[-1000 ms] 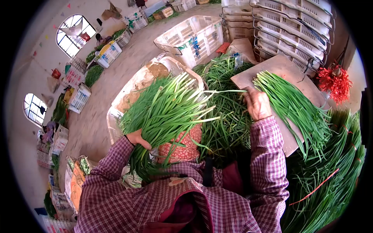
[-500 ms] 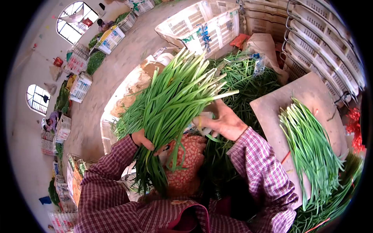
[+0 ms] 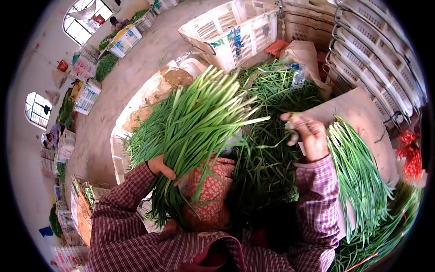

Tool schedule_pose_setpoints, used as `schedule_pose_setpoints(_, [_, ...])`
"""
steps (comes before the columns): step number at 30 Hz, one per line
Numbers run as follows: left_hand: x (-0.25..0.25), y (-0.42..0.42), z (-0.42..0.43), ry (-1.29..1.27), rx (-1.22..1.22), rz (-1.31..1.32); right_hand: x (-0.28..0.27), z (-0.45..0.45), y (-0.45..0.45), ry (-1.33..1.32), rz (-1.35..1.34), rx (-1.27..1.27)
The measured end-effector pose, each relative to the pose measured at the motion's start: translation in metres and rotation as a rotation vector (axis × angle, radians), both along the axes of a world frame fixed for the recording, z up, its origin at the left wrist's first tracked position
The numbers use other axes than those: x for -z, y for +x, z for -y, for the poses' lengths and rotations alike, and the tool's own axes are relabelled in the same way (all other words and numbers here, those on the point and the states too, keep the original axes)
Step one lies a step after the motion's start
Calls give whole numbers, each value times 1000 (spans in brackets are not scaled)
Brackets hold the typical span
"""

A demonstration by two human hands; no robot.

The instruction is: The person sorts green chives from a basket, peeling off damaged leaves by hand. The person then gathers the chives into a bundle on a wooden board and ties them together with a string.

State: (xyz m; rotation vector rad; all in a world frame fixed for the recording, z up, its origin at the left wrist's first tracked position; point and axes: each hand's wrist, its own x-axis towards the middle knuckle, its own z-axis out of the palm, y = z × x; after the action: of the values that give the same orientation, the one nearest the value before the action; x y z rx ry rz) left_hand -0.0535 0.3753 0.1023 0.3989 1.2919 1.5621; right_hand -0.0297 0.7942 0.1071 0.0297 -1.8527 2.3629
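Since the preceding frame, the right hand [image 3: 312, 136] has moved away from the held bunch toward the board. Stacked crates [image 3: 376, 59] occupy the upper right; an open white crate [image 3: 249, 38] stands beside them. Loose greens [image 3: 267, 170] form a heap between the person's arms. Right of this heap, the board [image 3: 353, 102] supports a second bunch [image 3: 358, 181]. The held bunch [image 3: 195, 122] lies at left, pale ends toward upper right. The left hand [image 3: 161, 167] grips its lower part. Right-hand fingers are drawn together; blur prevents determining whether they hold anything.
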Motion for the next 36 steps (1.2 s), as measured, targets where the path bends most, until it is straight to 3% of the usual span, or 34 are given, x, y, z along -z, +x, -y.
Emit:
schedule_pose_setpoints(3, [-22, 31, 15, -146, -78, -95, -9, -27, 44, 621, 8, 109])
schedule_pose_setpoints(4, [-23, 35, 27, -181, -85, -2, -14, -16, 49, 867, -452, 243])
schedule_pose_setpoints(5, [-26, 46, 32, -180, -86, -15, -22, -7, 71, 991, -322, 250])
schedule_pose_setpoints(7, [-36, 60, 29, -306, -142, -136, -54, 24, 96, 1044, -442, 344])
schedule_pose_setpoints(13, [-67, 100, 20, -411, -149, -175, -73, 89, 125, 964, -427, 405])
schedule_pose_setpoints(15, [-76, 110, 14, -372, -98, -379, -63, 100, 130, 899, -359, 396])
schedule_pose_setpoints(19, [-105, 139, 0, -446, -140, -476, -54, 112, 143, 811, -326, 370])
schedule_pose_setpoints(20, [-106, 142, 0, -447, -150, -591, -43, 118, 141, 808, -401, 481])
schedule_pose_setpoints(21, [-108, 145, 0, -447, -156, -603, -47, 116, 148, 831, -389, 400])
schedule_pose_setpoints(23, [-116, 150, 0, -507, -61, -733, -36, 119, 145, 798, -484, 598])
schedule_pose_setpoints(27, [-122, 159, 7, -567, -74, -892, -28, 70, 141, 801, -290, 742])
schedule_pose_setpoints(29, [-124, 162, 7, -597, -69, -768, -13, 27, 139, 798, -107, 856])
schedule_pose_setpoints(31, [-121, 162, 9, -652, -44, -973, -14, 1, 154, 1024, -170, 928])
schedule_pose_setpoints(33, [-108, 156, 13, -648, -52, -1006, -21, 4, 173, 1089, -220, 676])
schedule_pose_setpoints(36, [-88, 148, 10, -666, -153, -1034, -53, 59, 177, 903, -432, 622])
